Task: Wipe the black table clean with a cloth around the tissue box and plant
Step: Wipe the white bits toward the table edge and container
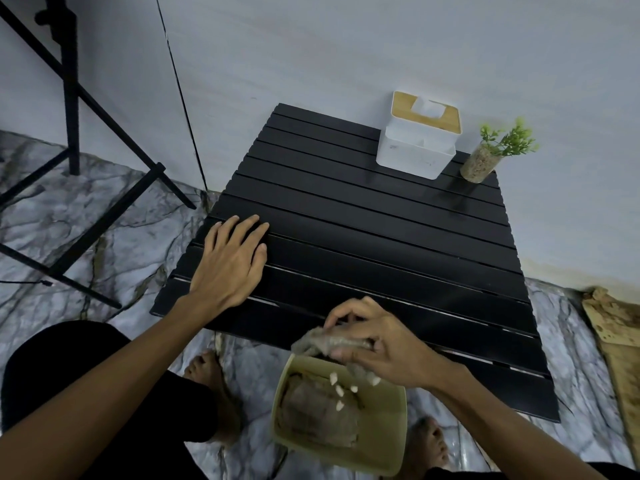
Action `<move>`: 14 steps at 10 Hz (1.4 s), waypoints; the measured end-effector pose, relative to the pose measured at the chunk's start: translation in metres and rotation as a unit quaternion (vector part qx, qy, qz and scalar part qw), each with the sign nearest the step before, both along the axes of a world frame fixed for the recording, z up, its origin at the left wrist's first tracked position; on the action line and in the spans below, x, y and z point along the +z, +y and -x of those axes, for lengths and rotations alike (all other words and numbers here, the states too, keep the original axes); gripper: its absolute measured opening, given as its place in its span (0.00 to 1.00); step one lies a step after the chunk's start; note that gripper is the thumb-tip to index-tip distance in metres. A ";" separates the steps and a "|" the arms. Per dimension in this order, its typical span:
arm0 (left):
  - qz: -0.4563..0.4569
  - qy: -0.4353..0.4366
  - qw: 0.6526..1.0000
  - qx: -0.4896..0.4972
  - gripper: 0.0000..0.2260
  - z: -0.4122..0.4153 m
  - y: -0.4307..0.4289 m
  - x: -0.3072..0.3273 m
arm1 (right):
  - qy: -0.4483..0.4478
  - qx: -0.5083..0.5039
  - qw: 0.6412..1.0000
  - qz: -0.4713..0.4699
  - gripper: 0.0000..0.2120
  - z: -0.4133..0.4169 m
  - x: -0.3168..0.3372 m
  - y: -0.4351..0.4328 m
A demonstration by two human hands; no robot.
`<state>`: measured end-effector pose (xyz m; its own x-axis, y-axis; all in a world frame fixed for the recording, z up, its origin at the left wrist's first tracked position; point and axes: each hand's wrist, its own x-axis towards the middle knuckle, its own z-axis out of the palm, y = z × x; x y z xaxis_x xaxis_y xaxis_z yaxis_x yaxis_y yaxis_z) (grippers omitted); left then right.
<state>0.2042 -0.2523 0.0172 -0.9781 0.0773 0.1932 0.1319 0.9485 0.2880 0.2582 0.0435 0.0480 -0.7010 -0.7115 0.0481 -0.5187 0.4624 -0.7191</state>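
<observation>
A low black slatted table (pixel 363 216) stands against the wall. At its far right corner are a white tissue box (pixel 415 147) with a wooden lid and a small green plant (pixel 485 161) in a glass. My left hand (pixel 232 258) rests flat on the table's left side, fingers straight. At the table's near edge, my right hand (pixel 377 344) grips a grey cloth (pixel 322 342) above a yellow-green tub (pixel 384 441) on the floor. Drops fall from the cloth into the tub, where more grey cloth lies.
A black tripod stand (pixel 72 109) is on the marble floor at the left. My bare feet (pixel 207 372) flank the tub. A worn board (pixel 616 344) lies on the floor at the right, by the wall.
</observation>
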 end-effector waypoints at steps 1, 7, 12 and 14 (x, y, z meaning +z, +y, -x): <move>0.006 -0.004 1.000 -0.001 0.24 0.000 0.000 0.000 | -0.020 -0.156 0.985 0.070 0.07 0.010 0.001 0.003; 0.011 -0.011 1.000 -0.006 0.24 0.001 -0.001 -0.002 | 0.132 -0.048 0.990 -0.017 0.17 -0.044 -0.017 0.008; 0.009 -0.016 1.000 -0.005 0.25 0.002 -0.001 -0.003 | 0.122 -0.554 0.814 -0.121 0.17 0.033 -0.029 0.086; 0.007 -0.012 1.000 -0.004 0.24 0.002 -0.001 -0.004 | 0.175 -0.402 0.895 -0.083 0.15 0.006 -0.029 -0.020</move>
<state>0.2025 -0.2537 0.0132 -0.9818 0.0872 0.1687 0.1322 0.9516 0.2775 0.2518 0.0232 0.0185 -0.9521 -0.0016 0.3058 -0.1507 0.8726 -0.4645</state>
